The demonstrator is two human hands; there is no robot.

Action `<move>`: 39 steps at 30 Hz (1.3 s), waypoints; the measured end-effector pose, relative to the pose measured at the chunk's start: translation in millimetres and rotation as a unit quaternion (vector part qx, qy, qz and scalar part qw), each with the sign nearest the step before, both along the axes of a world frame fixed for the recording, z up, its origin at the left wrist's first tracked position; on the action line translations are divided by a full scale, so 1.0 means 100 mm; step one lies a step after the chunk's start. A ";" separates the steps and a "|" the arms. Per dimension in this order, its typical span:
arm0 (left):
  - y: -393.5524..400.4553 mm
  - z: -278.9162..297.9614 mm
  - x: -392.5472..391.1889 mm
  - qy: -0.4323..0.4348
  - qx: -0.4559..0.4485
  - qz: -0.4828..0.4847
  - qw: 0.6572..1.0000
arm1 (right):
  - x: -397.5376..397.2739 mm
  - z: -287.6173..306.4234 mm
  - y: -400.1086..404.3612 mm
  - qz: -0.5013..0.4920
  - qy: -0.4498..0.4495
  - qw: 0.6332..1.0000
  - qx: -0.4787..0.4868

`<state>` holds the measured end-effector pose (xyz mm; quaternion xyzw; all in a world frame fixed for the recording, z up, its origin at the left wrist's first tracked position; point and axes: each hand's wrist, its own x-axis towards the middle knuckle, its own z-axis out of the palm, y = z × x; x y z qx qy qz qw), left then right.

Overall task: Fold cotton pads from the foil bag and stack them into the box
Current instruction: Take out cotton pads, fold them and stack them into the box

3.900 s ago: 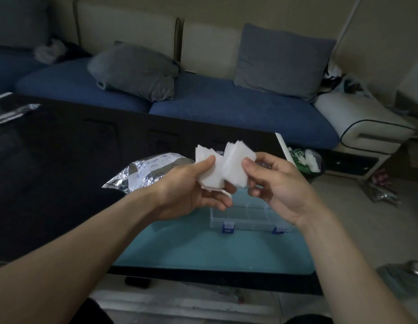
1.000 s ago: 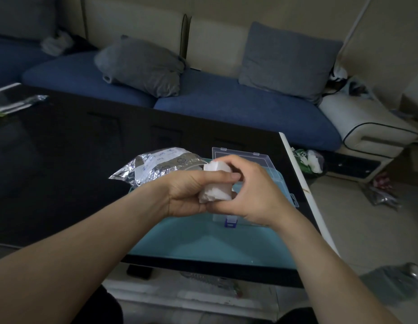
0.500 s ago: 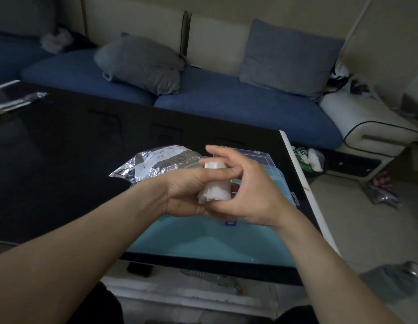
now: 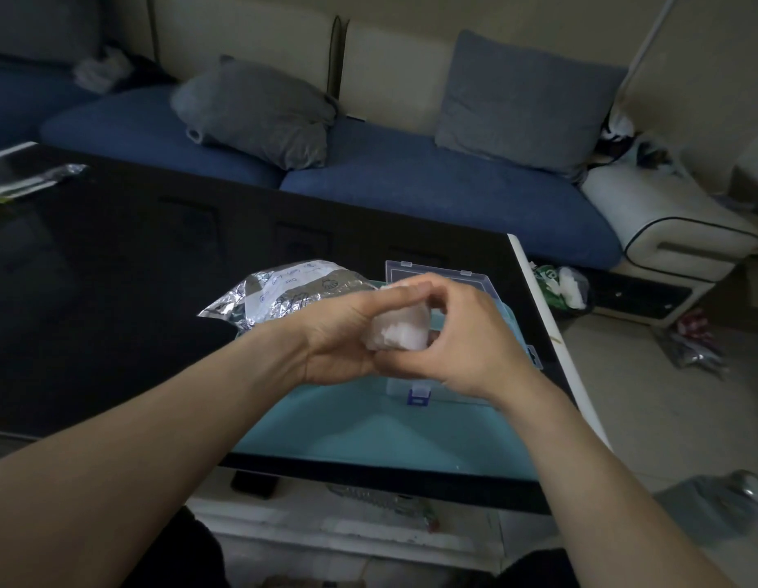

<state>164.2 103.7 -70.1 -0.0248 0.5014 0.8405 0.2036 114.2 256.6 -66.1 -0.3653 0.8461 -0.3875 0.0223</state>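
Note:
A small bundle of white cotton pads (image 4: 397, 329) is held between both hands above the box. My left hand (image 4: 343, 333) grips the bundle from the left, thumb over its top. My right hand (image 4: 466, 337) curls round it from the right, fingertips meeting the left thumb. The clear plastic box (image 4: 436, 275) with blue latches stands open on a teal mat (image 4: 369, 435), mostly hidden behind my hands. The crumpled foil bag (image 4: 284, 292) lies just left of the box, on the mat's far left corner.
The mat lies on a black glossy table (image 4: 114, 269) whose right edge (image 4: 551, 341) runs close to the box. A blue sofa with grey cushions (image 4: 258, 108) stands behind. Another foil wrapper (image 4: 33, 180) lies at the table's far left. Litter sits on the floor at right.
The two fanned pad stacks have been pressed together into one bundle. My right fingers, spread half a second ago, have closed round the pads.

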 end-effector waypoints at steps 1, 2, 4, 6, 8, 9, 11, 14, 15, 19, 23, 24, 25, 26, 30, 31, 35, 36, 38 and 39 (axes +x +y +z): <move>-0.03 0.01 -0.01 0.000 -0.005 -0.001 1.000 | -0.03 0.00 0.02 -0.014 0.001 1.000 -0.006; -0.06 0.00 -0.01 -0.001 -0.014 0.003 1.000 | -0.06 0.00 0.05 -0.022 0.000 1.000 -0.018; -0.10 0.00 -0.03 -0.004 -0.036 0.021 0.999 | -0.10 -0.01 0.09 -0.022 -0.008 0.999 -0.035; -0.12 -0.02 -0.03 -0.006 -0.046 0.043 0.998 | -0.13 -0.02 0.12 -0.014 -0.015 0.999 -0.040; -0.10 -0.03 -0.02 -0.006 -0.048 0.057 0.997 | -0.14 -0.04 0.14 -0.016 -0.027 0.999 -0.037; -0.09 -0.03 -0.02 -0.007 -0.046 0.060 0.997 | -0.15 -0.05 0.14 -0.019 -0.033 0.999 -0.036; -0.07 -0.03 -0.03 -0.012 -0.033 0.055 0.998 | -0.16 -0.06 0.15 -0.026 -0.046 0.998 -0.032; -0.06 -0.02 -0.04 -0.023 -0.010 0.050 0.998 | -0.16 -0.05 0.17 -0.035 -0.057 0.997 -0.039; -0.06 -0.02 -0.05 -0.025 -0.006 0.054 0.998 | -0.17 -0.04 0.17 -0.035 -0.059 0.997 -0.041; -0.05 -0.01 -0.05 -0.021 -0.011 0.074 0.997 | -0.16 -0.02 0.16 -0.041 -0.057 0.997 -0.031; -0.03 -0.03 -0.05 -0.023 0.000 0.065 0.998 | -0.13 0.00 0.14 -0.053 -0.023 0.998 -0.006; -0.02 -0.02 -0.05 -0.024 0.008 0.058 0.998 | -0.14 0.00 0.14 -0.057 -0.013 0.998 -0.002; -0.01 -0.02 -0.05 -0.022 0.012 0.048 0.999 | -0.14 0.00 0.13 -0.059 -0.002 0.998 0.000; 0.00 -0.01 -0.04 -0.016 0.014 0.036 0.999 | -0.14 -0.01 0.13 -0.061 0.007 0.998 0.002; 0.01 -0.01 -0.03 0.003 -0.012 0.052 0.999 | -0.14 -0.01 0.13 -0.052 -0.006 0.998 -0.029; 0.00 -0.02 -0.04 0.003 -0.017 0.064 0.998 | -0.15 -0.01 0.13 -0.050 -0.014 0.998 -0.034; -0.02 -0.04 -0.05 0.000 -0.019 0.086 0.996 | -0.19 -0.01 0.18 -0.064 -0.046 0.995 -0.054; -0.02 -0.04 -0.05 0.003 -0.025 0.086 0.996 | -0.19 -0.01 0.20 -0.066 -0.051 0.995 -0.056; -0.03 -0.05 -0.06 0.009 -0.039 0.098 0.994 | -0.20 0.00 0.22 -0.067 -0.057 0.994 -0.057; -0.03 -0.06 -0.06 0.011 -0.042 0.110 0.993 | -0.20 0.00 0.23 -0.066 -0.060 0.994 -0.059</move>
